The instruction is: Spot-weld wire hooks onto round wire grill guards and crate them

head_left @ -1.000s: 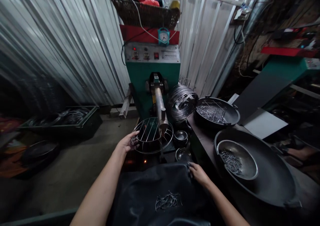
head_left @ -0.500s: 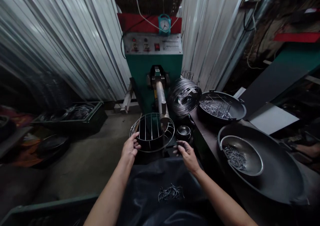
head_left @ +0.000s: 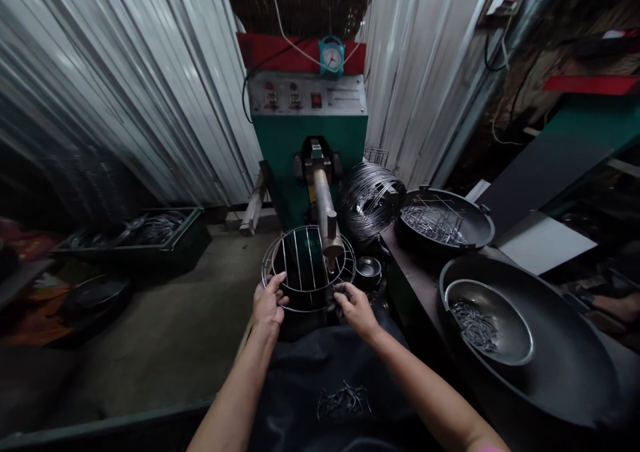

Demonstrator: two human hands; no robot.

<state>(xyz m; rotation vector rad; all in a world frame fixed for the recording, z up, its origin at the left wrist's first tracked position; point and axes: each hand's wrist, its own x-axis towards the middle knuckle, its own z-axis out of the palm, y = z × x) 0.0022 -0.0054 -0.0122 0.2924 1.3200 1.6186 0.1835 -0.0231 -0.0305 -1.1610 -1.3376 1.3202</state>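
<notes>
A round wire rack (head_left: 299, 265) with straight bars across it lies under the metal arm (head_left: 326, 212) of a green machine (head_left: 280, 132). At the rack's near left rim, my left hand (head_left: 269, 300) is closed on the wire. My right hand (head_left: 353, 307) has its fingers pinched at the near right rim, beside the arm's tip; whether a small wire piece is between them is too small to tell. Several short bent wires (head_left: 344, 400) lie on the dark apron (head_left: 295, 379) over my lap.
Right of the machine are a wire coil (head_left: 370, 202), a pan of wire parts (head_left: 445, 219) and a big pan (head_left: 565, 345) holding a metal bowl (head_left: 517, 332). A green crate (head_left: 185, 239) stands left. Another person's hand (head_left: 613, 305) shows at the far right.
My right hand has moved left to the rack's near rim. The rack has shifted slightly to the right with my left hand on it. The camera view has tilted slightly.
</notes>
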